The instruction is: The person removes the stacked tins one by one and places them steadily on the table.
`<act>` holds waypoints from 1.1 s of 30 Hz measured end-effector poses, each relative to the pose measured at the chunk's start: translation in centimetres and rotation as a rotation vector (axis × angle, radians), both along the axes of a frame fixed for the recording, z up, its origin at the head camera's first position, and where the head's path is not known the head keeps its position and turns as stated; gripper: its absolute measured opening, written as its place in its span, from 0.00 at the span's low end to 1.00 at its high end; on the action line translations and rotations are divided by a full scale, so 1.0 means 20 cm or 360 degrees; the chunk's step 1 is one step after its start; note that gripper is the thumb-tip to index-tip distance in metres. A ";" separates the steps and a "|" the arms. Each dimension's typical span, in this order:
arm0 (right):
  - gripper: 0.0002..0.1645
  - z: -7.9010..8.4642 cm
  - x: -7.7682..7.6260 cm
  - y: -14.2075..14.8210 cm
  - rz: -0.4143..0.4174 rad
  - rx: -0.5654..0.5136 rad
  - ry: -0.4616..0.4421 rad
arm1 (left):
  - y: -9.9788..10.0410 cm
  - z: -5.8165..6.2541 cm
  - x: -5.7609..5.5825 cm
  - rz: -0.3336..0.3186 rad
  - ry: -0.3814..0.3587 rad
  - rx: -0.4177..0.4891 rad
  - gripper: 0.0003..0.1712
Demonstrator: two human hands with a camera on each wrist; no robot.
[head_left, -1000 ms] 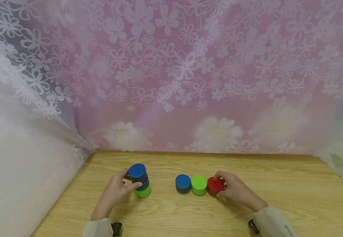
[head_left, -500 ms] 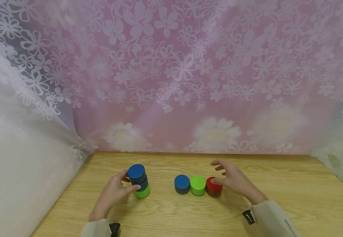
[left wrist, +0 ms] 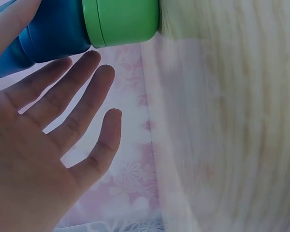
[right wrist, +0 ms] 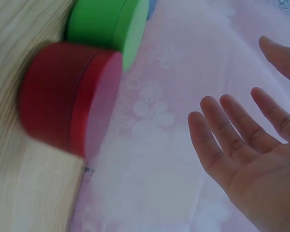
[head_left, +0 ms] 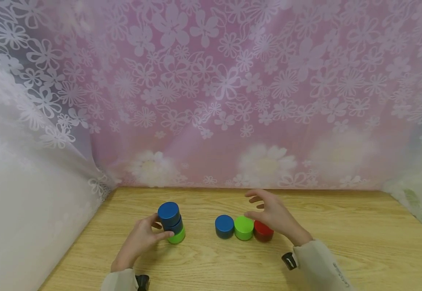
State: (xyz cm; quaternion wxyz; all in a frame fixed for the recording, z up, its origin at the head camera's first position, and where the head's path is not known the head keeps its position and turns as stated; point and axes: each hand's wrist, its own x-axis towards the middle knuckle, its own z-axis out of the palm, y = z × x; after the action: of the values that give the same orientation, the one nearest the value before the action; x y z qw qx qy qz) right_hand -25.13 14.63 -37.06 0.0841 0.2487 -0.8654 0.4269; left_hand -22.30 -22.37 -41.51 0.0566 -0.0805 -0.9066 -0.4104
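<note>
On the left of the table stands a stack of round tins: a blue tin (head_left: pixel 168 212) on top, a second blue tin (head_left: pixel 176 225) under it, and a green tin (head_left: pixel 177 236) at the bottom. The tins do not line up exactly. My left hand (head_left: pixel 141 238) is loosely around the stack, thumb in front and fingers behind; in the left wrist view the fingers (left wrist: pixel 82 111) look extended. My right hand (head_left: pixel 274 214) hovers above and behind a lime green tin (head_left: pixel 244 228) and a red tin (right wrist: pixel 63 96), fingers spread, holding nothing.
A blue tin (head_left: pixel 224 227) stands at the left end of the row, beside the lime green one. The wooden table (head_left: pixel 203 266) meets a pink floral curtain (head_left: pixel 211 101) at its back edge. White cloth (head_left: pixel 25 194) hangs on the left.
My right hand has let go of the red tin, risen and moved left over the lime green tin. The left thumb has shifted slightly; the stack stays in place.
</note>
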 end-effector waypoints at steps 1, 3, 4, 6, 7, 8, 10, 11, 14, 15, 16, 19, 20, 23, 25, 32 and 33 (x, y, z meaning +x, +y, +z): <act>0.26 0.00 0.00 -0.01 0.0007 -0.0001 0.0014 | 0.00 0.00 0.00 -0.0004 -0.0006 0.0007 0.31; 0.26 0.01 -0.01 -0.03 0.0017 -0.0004 0.0036 | 0.00 -0.01 0.00 -0.0007 -0.0018 0.0014 0.31; 0.25 0.01 -0.01 -0.04 0.0026 -0.0014 0.0043 | 0.00 -0.01 0.00 -0.0013 -0.0022 0.0018 0.30; 0.25 0.01 -0.01 -0.06 0.0045 -0.0036 0.0054 | 0.01 -0.01 0.00 -0.0024 -0.0023 0.0026 0.31; 0.25 0.02 -0.01 -0.08 0.0052 -0.0047 0.0058 | 0.00 -0.01 0.00 -0.0031 -0.0025 0.0025 0.31; 0.25 0.02 -0.01 -0.09 0.0057 -0.0058 0.0059 | 0.00 -0.01 -0.01 -0.0034 -0.0026 0.0025 0.31; 0.25 0.02 -0.01 -0.12 0.0070 -0.0075 0.0059 | 0.00 -0.01 -0.01 -0.0052 -0.0024 0.0026 0.31; 0.25 0.02 -0.01 -0.13 0.0082 -0.0086 0.0058 | 0.00 -0.01 -0.01 -0.0058 -0.0026 0.0027 0.31; 0.25 0.02 -0.01 -0.16 0.0106 -0.0107 0.0050 | 0.00 -0.02 -0.01 -0.0071 -0.0038 0.0031 0.30; 0.24 0.02 -0.01 -0.18 0.0113 -0.0117 0.0037 | 0.00 -0.02 -0.01 -0.0076 -0.0042 0.0031 0.30; 0.24 0.02 -0.01 -0.19 0.0126 -0.0133 0.0020 | 0.00 -0.02 -0.01 -0.0074 -0.0049 0.0031 0.30; 0.25 0.01 -0.01 -0.23 0.0165 -0.0169 -0.0021 | 0.00 -0.02 -0.01 -0.0059 -0.0061 0.0032 0.31; 0.25 0.01 -0.01 -0.24 0.0178 -0.0180 -0.0032 | 0.00 -0.02 -0.01 -0.0061 -0.0062 0.0033 0.31; 0.26 0.01 -0.01 -0.28 0.0210 -0.0205 -0.0053 | 0.00 -0.02 -0.01 -0.0067 -0.0070 0.0044 0.32; 0.26 0.01 -0.01 -0.30 0.0229 -0.0214 -0.0057 | 0.00 -0.02 -0.01 -0.0074 -0.0076 0.0055 0.32; 0.24 0.00 -0.01 -0.37 0.0290 -0.0243 -0.0077 | -0.01 -0.03 -0.01 -0.0092 -0.0092 0.0076 0.32; 0.24 0.00 -0.01 -0.38 0.0296 -0.0242 -0.0075 | -0.01 -0.04 -0.01 -0.0093 -0.0096 0.0080 0.31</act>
State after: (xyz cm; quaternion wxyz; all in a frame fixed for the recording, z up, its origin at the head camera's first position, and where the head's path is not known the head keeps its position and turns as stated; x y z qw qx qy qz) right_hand -25.29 7.10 -37.03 0.0422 0.3107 -0.8054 0.5030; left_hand -22.55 -22.60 -42.22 0.0193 -0.0932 -0.8946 -0.4367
